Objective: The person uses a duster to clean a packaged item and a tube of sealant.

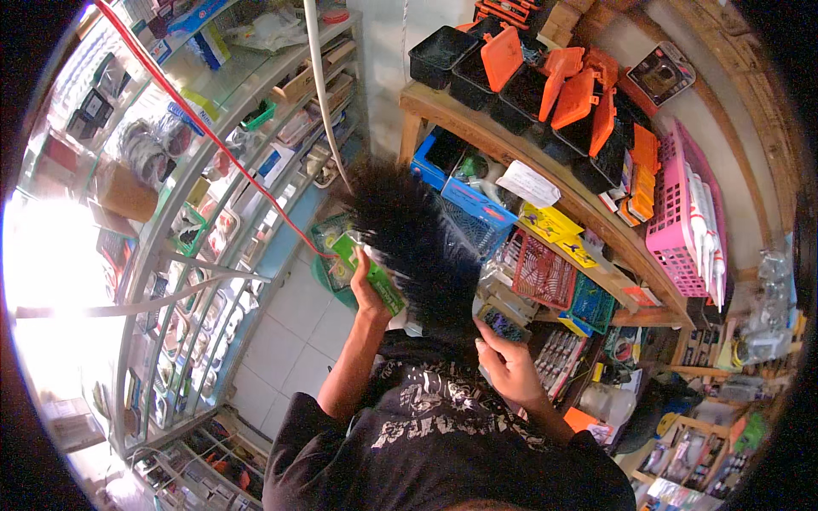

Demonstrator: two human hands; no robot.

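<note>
A green printed box (377,274) is gripped in my left hand (372,290), with the thumb along its near side. A red-and-white cord (236,163) runs down from the top left to the box's upper end. My right hand (511,370) is curled, its index finger beside a small dark-patterned flat item (505,322); whether it holds this item is unclear. Between the hands is a blurred mass of dark hair (422,249), with a black printed shirt (441,409) below it. They hide much of what lies between the hands.
Glass shelves (211,153) with small goods line the left. At right, a wooden shelf (543,150) bears black containers with orange lids and a pink basket (680,217). Blue, red and green baskets (543,268) stand underneath. White floor tiles (284,348) show at centre left.
</note>
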